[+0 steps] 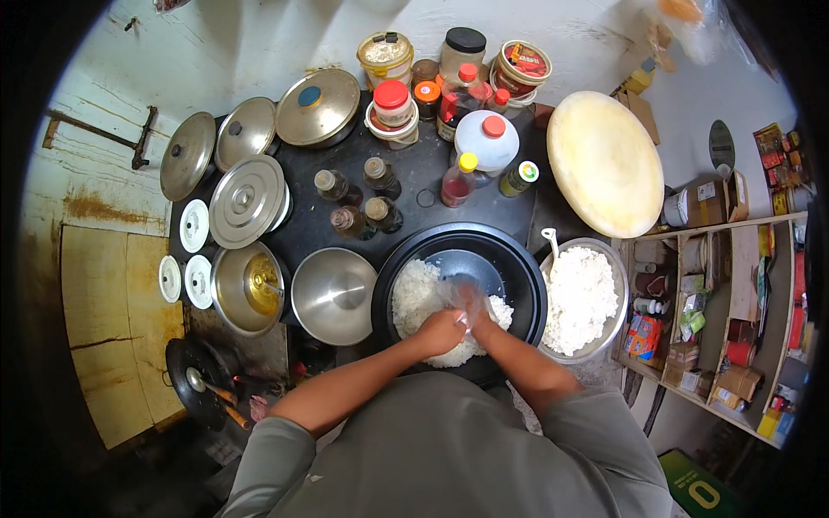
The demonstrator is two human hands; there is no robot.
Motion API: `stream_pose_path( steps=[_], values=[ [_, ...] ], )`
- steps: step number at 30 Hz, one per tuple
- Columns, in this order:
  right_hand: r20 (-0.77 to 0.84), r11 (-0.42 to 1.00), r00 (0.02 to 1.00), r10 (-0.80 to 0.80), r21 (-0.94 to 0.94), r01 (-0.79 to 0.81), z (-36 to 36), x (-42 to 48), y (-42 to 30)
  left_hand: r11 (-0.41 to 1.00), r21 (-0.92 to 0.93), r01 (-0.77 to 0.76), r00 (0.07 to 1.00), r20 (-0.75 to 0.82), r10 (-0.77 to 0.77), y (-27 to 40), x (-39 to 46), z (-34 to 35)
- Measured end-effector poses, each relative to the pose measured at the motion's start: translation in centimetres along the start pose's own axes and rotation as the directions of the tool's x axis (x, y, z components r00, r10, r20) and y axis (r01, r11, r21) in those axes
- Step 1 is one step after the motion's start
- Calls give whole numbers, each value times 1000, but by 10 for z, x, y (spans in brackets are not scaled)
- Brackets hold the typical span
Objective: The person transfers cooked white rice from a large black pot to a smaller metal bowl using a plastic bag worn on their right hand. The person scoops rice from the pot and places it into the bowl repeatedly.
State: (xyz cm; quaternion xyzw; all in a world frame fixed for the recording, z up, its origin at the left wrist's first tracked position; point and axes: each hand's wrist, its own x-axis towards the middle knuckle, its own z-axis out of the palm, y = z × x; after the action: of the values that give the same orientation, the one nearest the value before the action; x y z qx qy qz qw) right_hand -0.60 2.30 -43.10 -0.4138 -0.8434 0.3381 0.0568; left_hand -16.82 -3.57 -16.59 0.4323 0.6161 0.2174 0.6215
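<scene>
A wide black basin (518,259) is right in front of me, with cooked white rice (414,294) along its left and near sides. Over it, my left hand (443,331) pinches clear thin plastic (462,317), apparently a disposable glove, by my right wrist. The plastic covers my right hand (471,301), which is blurred, so its finger pose is unclear. A smaller rice clump (501,312) shows just beyond that hand. Right of the basin, a metal bowl (623,298) holds more white rice (583,301) and a light-coloured spoon (551,241).
An empty steel bowl (337,294) sits left of the basin, beside a pot (223,294) containing yellow oil. Several dark bottles (383,213) stand behind. A large round board (605,165) leans at back right. Wooden shelves (706,388) line the right; a wok (194,382) sits lower left.
</scene>
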Motion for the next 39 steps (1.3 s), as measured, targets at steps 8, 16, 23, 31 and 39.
stream_pose_path(
  steps=[8, 16, 23, 31, 39],
  values=[
    [185, 855, 911, 370, -451, -256, -130, 14, -42, 999, -34, 24, 991, 131, -20, 34, 4, 23],
    [521, 940, 813, 260, -331, -88, -125, 18, -89, 979, -158, 132, 974, 202, -99, 24, 5, 29],
    [541, 977, 841, -25, -165, 135, -65, -41, -61, 994, 101, 35, 937, 342, -68, 28, -15, 5],
    [319, 828, 902, 291, -557, -70, -93, -42, -56, 999, 27, -39, 879, 476, 21, 22, -5, 28],
    [440, 932, 854, 276, -341, -125, -81, -21, -23, 999, 39, 29, 951, 306, -40, 16, 14, 37]
  ],
)
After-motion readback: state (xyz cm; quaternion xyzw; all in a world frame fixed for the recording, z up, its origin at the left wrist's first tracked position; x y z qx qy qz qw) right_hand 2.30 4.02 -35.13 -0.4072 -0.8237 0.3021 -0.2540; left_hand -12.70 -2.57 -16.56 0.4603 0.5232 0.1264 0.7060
